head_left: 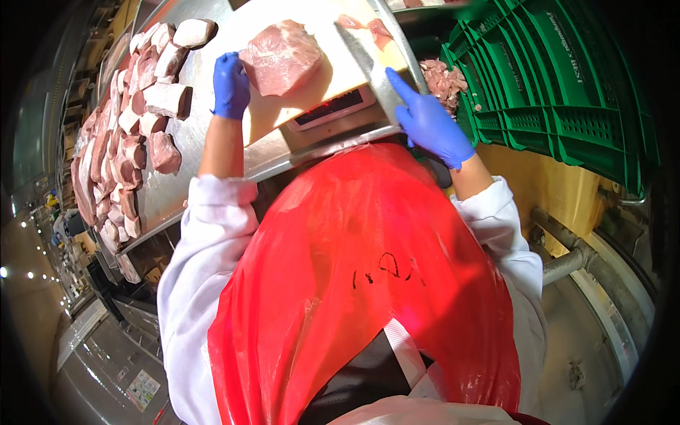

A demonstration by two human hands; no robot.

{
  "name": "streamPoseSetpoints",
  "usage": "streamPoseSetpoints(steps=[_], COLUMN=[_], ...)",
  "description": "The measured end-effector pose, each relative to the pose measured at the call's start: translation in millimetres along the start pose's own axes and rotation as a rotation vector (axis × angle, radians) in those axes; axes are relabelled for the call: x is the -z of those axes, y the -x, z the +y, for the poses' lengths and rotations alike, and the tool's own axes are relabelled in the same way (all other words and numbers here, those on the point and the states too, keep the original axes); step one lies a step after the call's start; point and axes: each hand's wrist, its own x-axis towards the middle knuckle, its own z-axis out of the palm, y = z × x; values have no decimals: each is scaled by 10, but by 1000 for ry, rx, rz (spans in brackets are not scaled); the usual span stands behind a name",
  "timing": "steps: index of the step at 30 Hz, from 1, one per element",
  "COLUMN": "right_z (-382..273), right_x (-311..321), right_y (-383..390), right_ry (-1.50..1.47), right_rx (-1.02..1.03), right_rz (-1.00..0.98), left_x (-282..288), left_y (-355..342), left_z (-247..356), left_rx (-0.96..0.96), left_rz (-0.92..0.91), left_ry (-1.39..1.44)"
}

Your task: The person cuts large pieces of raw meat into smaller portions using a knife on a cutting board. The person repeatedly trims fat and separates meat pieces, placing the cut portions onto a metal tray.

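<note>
A large round piece of raw meat (282, 58) lies on a pale cutting board (333, 74). My left hand (231, 86), in a blue glove, is closed at the meat's left edge, its fingertips against it. On the right, my blue-gloved right hand (431, 122) is closed around a knife, index finger stretched along it; the handle is hidden in the palm. The grey knife blade (363, 51), slightly blurred, points up and left over the board. Small meat trimmings (374, 30) lie beyond the blade.
Many cut meat pieces (131, 134) cover the left part of the metal table (166, 191). A scale display (331, 110) sits at the board's near edge. To the right, meat scraps (443, 83) lie beside green plastic crates (545, 78). Metal pipes (567, 265) run at the lower right.
</note>
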Motion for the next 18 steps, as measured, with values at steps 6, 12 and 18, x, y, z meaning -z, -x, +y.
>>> streamPoseSetpoints(steps=[6, 12, 18], right_z=[427, -184, -608], right_x=[746, -1, -942], right_y=[331, -105, -1138], right_ry=[490, -478, -825], right_rx=[-18, 191, 311], right_rz=[415, 227, 103], left_x=[291, -105, -204], left_y=[406, 70, 264], left_z=[198, 219, -100], left_rx=[-486, -372, -370], left_rz=[31, -52, 53], left_ry=[-799, -380, -766])
